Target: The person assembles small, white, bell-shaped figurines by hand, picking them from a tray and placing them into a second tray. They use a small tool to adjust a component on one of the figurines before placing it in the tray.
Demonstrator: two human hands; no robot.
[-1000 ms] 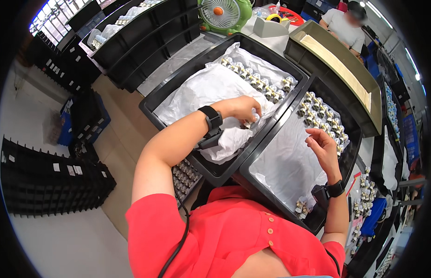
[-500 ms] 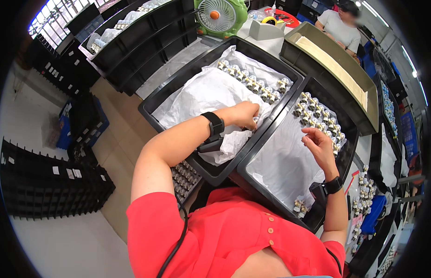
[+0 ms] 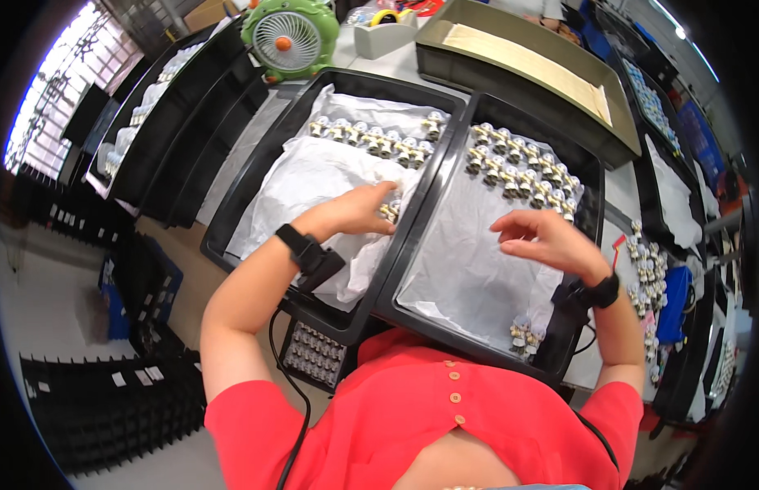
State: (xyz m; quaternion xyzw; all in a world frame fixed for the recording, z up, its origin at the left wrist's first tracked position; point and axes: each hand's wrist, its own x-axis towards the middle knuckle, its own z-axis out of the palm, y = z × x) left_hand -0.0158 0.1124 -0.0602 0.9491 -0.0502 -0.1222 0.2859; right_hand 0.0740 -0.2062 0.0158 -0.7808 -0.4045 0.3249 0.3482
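My left hand (image 3: 359,211) reaches into the left black tray (image 3: 220,233), thumb and fingers apart around a small white, gold and dark figurine (image 3: 390,211) near the tray's right wall. The fingertips partly cover this figurine, and I cannot tell whether they touch it. Crumpled white paper (image 3: 302,184) covers much of that tray, with a row of similar figurines (image 3: 371,139) beyond it. Above the right black tray (image 3: 587,184) hovers my right hand (image 3: 547,238), fingers loosely bent, thumb apart, holding nothing. Rows of figurines (image 3: 522,167) stand on the right tray's white paper lining (image 3: 469,253).
A few figurines (image 3: 525,336) stand in the right tray's near corner. Behind the trays are a green fan (image 3: 291,41), a tape dispenser (image 3: 385,37) and a long olive tray (image 3: 628,143). Stacked black bins (image 3: 191,122) rise at left; more figurines (image 3: 647,273) lie at right.
The view has swung right, shifting the trays leftward in it. My left hand's fingers have spread from a closed grasp near the tray wall. My right hand now hovers farther left over the right tray's paper.
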